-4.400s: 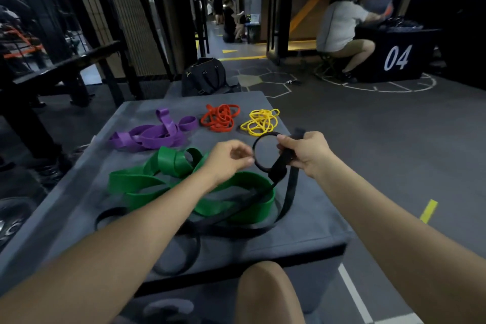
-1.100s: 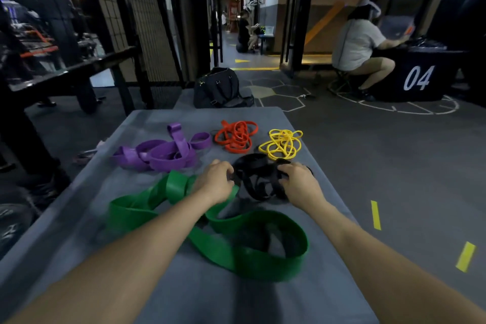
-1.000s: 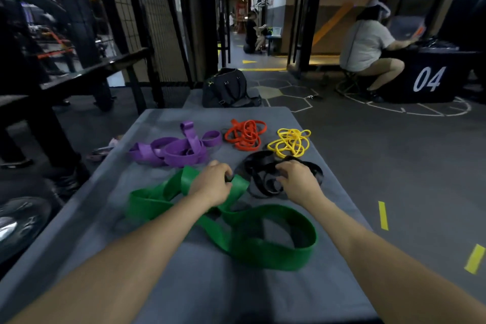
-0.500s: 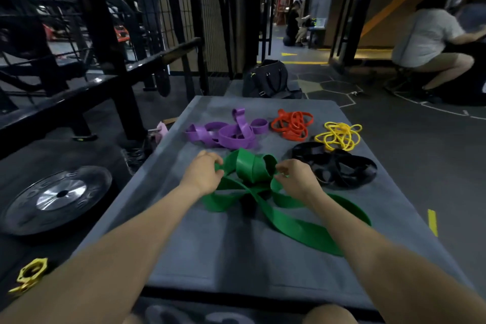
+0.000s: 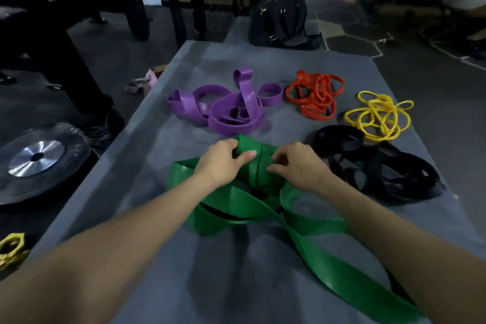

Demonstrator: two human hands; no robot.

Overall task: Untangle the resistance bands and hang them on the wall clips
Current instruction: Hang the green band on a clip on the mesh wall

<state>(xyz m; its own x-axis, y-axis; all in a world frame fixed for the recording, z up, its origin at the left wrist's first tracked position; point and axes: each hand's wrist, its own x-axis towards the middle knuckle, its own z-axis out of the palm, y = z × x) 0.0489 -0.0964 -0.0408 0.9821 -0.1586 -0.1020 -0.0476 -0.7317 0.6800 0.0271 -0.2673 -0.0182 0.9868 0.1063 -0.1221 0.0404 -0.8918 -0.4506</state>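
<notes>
My left hand (image 5: 223, 160) and right hand (image 5: 299, 166) both grip the bunched top of the green band (image 5: 236, 214), whose long tail trails back toward me on the grey table (image 5: 157, 258). Just right of my right hand lies the black band (image 5: 378, 166); beyond my hands sit the purple band (image 5: 231, 108), red band (image 5: 315, 95) and yellow band (image 5: 378, 116).
</notes>
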